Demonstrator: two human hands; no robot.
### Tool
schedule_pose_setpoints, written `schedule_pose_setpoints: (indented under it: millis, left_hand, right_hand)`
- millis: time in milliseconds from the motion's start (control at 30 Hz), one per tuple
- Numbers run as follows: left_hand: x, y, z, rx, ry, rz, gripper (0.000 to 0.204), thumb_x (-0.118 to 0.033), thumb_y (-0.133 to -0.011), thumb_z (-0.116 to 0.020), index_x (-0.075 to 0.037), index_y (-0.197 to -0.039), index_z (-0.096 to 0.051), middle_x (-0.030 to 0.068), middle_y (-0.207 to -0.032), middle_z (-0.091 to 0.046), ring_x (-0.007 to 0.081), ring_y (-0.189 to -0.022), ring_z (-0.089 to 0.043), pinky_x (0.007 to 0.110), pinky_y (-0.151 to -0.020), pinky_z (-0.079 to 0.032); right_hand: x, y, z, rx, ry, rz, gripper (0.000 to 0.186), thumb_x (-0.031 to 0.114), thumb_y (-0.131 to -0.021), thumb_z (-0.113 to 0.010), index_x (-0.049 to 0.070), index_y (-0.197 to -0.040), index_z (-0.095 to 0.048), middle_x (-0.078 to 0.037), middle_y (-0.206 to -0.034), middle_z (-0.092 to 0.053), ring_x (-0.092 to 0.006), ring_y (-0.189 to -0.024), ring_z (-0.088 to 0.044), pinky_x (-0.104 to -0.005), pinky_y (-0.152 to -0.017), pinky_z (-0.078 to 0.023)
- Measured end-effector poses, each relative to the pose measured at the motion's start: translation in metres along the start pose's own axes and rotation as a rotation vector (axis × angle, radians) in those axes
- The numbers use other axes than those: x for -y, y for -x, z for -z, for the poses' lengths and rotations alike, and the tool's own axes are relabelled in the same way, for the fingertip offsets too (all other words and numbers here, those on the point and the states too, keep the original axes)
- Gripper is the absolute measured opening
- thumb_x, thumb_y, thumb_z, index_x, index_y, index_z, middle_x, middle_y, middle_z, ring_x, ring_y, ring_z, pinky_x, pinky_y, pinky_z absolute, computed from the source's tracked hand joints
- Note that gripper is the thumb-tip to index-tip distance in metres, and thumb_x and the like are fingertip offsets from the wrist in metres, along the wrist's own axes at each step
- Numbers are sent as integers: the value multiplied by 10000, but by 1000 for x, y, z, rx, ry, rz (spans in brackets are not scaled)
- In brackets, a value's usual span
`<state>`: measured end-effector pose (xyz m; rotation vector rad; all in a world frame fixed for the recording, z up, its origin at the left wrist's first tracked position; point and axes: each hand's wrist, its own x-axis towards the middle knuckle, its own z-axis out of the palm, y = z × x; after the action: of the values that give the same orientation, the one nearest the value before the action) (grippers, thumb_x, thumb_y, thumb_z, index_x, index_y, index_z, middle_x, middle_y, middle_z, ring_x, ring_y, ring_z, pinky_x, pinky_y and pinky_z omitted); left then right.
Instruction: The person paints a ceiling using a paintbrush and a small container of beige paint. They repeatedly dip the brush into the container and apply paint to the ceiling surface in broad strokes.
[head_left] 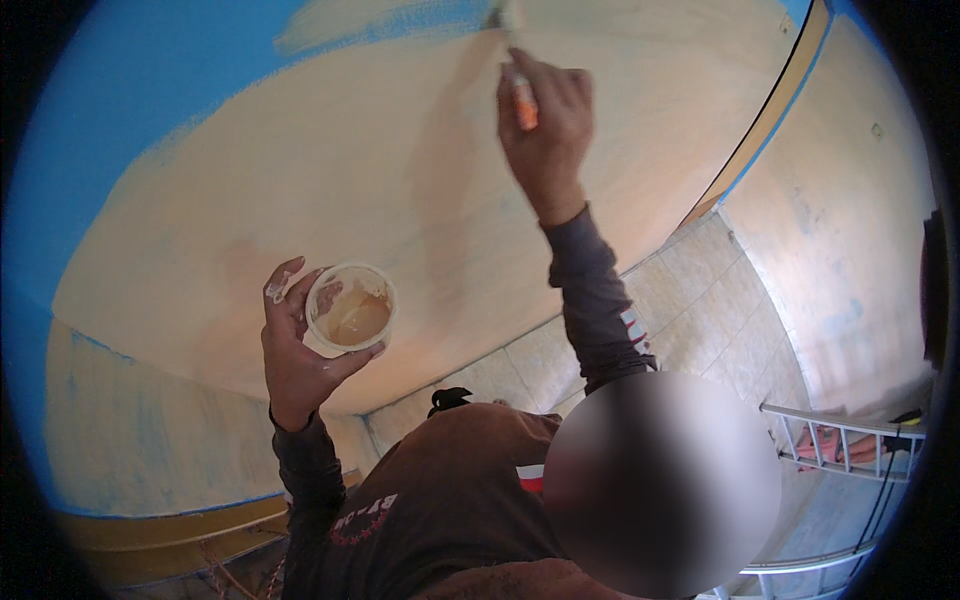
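My left hand (297, 367) is wrapped round a small round whitish tub (372, 279), thumb on the near side and fingers behind. Beige paint (358, 320) lies inside it, and paint smears show on my fingers. Farther up and to the right, my right hand (548, 125) grips a paintbrush (525, 104) by its orange handle. The brush's head, a little blurred, is at the wall (400, 190), along the upper border between beige and blue. Fresh-looking beige strokes run over the blue just left of the bristles.
Blue paint (130, 110) covers the wall's upper left. A tan strip (765, 120) edged in blue divides it from another beige wall (840, 190) at right. Below lies a tiled floor (690, 290). A metal ladder (838, 432) stands at the lower right.
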<state>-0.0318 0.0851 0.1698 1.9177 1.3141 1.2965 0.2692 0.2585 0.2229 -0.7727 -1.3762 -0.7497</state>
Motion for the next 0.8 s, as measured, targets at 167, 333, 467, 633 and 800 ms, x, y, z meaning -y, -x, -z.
schedule_pose_setpoints:
  millis: [167,333,467,633,800]
  left_hand:
    - [38,-4,-2,-4,29,8,1143,-83,-591,-987,-65,-1499,-294,230,-1338,-622,303,-1236,-643,419,-1060,-537]
    - [108,-12,-19,-24,95,40,1127,-65,-597,-978,-79,-1496,-299,222,-1343,-618,296,-1252,-630,417,-1058,-540]
    - [171,-23,-29,-23,152,58,1124,-66,-598,-978,-75,-1495,-300,211,-1345,-619,295,-1254,-628,419,-1061,-537]
    - [220,-27,-35,-37,159,69,1133,-98,-595,-988,-62,-1496,-302,208,-1334,-629,295,-1249,-633,420,-1057,-535]
    - [215,-30,-36,-42,96,66,1124,-122,-595,-993,-52,-1489,-315,228,-1303,-644,312,-1219,-654,419,-1044,-541]
  right_hand:
    - [64,22,-13,91,-269,25,248,90,-856,-769,78,-1101,-731,-80,-1016,-733,-274,-845,-627,-383,-739,-514]
    - [41,60,-60,249,-599,-49,183,94,-896,-754,57,-1075,-747,-80,-1075,-757,-237,-771,-646,-342,-731,-521]
    - [-23,100,-101,369,-735,-360,161,82,-1016,-657,-22,-1109,-739,-84,-1056,-776,-159,-966,-724,-240,-776,-555]
    - [-109,122,-98,314,-548,-414,225,88,-1043,-627,-43,-1202,-718,-116,-1064,-774,-149,-1001,-722,-242,-858,-550]
    - [-146,120,-93,118,-300,-366,193,88,-1018,-649,-19,-1146,-747,-103,-1024,-776,-138,-953,-740,-257,-799,-561]
